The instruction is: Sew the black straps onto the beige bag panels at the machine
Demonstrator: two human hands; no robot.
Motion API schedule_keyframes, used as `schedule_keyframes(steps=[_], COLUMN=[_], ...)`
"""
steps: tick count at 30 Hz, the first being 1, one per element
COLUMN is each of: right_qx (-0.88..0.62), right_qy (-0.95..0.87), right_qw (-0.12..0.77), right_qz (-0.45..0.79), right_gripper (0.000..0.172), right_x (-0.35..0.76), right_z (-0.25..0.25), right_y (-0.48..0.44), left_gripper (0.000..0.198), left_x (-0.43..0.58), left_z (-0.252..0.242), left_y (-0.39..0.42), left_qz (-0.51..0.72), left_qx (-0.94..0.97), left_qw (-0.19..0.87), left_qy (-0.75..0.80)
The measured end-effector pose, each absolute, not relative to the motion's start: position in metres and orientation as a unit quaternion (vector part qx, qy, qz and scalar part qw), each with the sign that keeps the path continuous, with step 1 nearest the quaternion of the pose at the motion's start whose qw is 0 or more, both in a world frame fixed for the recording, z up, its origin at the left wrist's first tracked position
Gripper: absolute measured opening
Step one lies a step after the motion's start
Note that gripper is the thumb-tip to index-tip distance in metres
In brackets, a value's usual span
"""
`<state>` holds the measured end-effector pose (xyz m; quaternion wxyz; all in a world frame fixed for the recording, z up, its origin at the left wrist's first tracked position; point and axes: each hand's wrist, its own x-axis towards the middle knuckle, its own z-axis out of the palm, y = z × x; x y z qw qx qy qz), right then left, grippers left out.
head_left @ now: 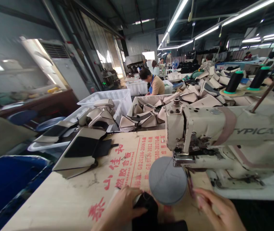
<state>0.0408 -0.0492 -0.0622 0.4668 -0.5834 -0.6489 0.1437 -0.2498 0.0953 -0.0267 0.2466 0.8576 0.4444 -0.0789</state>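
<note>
My left hand (123,205) is closed on a piece of black fabric (146,210) at the plywood table's near edge, its thumb pressed over the material. To the right, my right hand (220,210) has its thumb and fingers pinched together at the end of a slim, dark reddish tool (190,183), too blurred to name exactly. Between the hands lies a round grey disc (167,181), just under the needle end of the sewing machine (199,128). A sewn beige and black fabric piece (82,147) rests farther back on the left of the table.
White plastic bins (117,96) with beige and black sewn pieces stand behind the plywood table (62,199). Black thread spools (234,81) sit above the machine. A blue-lined container (9,186) is at the left. A person (157,84) bends over farther back.
</note>
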Motion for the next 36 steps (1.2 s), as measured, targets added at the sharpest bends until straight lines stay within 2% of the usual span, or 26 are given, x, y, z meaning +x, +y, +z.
schedule_keyframes(steps=[3, 6, 8, 11, 14, 17, 20, 22, 23, 25, 28, 30, 33, 36], right_qx=[-0.563, -0.57, -0.572, -0.585, -0.618, -0.594, -0.597, -0.642, -0.676, -0.749, -0.81, -0.82, -0.805, -0.807], right_qy=[-0.595, -0.528, -0.49, -0.465, -0.565, -0.67, -0.634, -0.56, -0.537, -0.536, -0.538, -0.52, -0.515, -0.508], right_qw=[0.539, 0.595, 0.632, 0.654, 0.547, 0.443, 0.492, 0.524, 0.504, 0.384, 0.218, 0.192, 0.199, 0.198], right_qz=[0.197, 0.206, 0.183, 0.121, 0.003, -0.044, -0.008, 0.013, 0.026, 0.059, 0.086, 0.142, 0.216, 0.227], right_gripper=[0.042, 0.054, 0.054, 0.04, 0.021, 0.016, 0.025, 0.025, 0.022, 0.025, 0.044, 0.05, 0.037, 0.032], right_x=[-0.005, -0.031, -0.039, -0.038, -0.02, 0.007, 0.031, 0.041, 0.044, 0.046, 0.042, 0.04, 0.045, 0.053], right_z=[-0.037, -0.015, -0.009, -0.014, -0.024, -0.025, -0.029, -0.046, -0.061, -0.099, -0.158, -0.185, -0.2, -0.2], right_y=[-0.012, 0.021, 0.035, 0.047, 0.048, 0.034, 0.003, -0.018, -0.026, -0.034, -0.027, -0.019, -0.013, -0.014], left_gripper=[0.021, 0.023, 0.024, 0.024, 0.029, 0.037, 0.027, 0.023, 0.025, 0.027, 0.025, 0.023, 0.022, 0.023], left_x=[-0.239, -0.241, -0.245, -0.243, -0.229, -0.22, -0.239, -0.263, -0.274, -0.287, -0.283, -0.273, -0.262, -0.257], left_z=[-0.03, -0.032, -0.032, -0.032, -0.033, -0.036, -0.038, -0.038, -0.036, -0.029, -0.015, -0.004, 0.008, 0.011], left_y=[0.081, 0.076, 0.074, 0.074, 0.084, 0.095, 0.092, 0.08, 0.072, 0.056, 0.039, 0.034, 0.032, 0.032], left_qz=[-0.043, -0.028, -0.023, -0.025, -0.024, -0.018, -0.028, -0.024, -0.012, 0.014, 0.034, 0.05, 0.09, 0.125], left_qx=[0.867, 0.868, 0.871, 0.879, 0.885, 0.887, 0.876, 0.854, 0.842, 0.827, 0.827, 0.823, 0.813, 0.799], left_qw=[0.225, 0.205, 0.193, 0.179, 0.183, 0.208, 0.239, 0.258, 0.264, 0.275, 0.313, 0.345, 0.371, 0.403], left_qy=[0.442, 0.451, 0.451, 0.44, 0.428, 0.413, 0.417, 0.45, 0.47, 0.489, 0.466, 0.449, 0.44, 0.428])
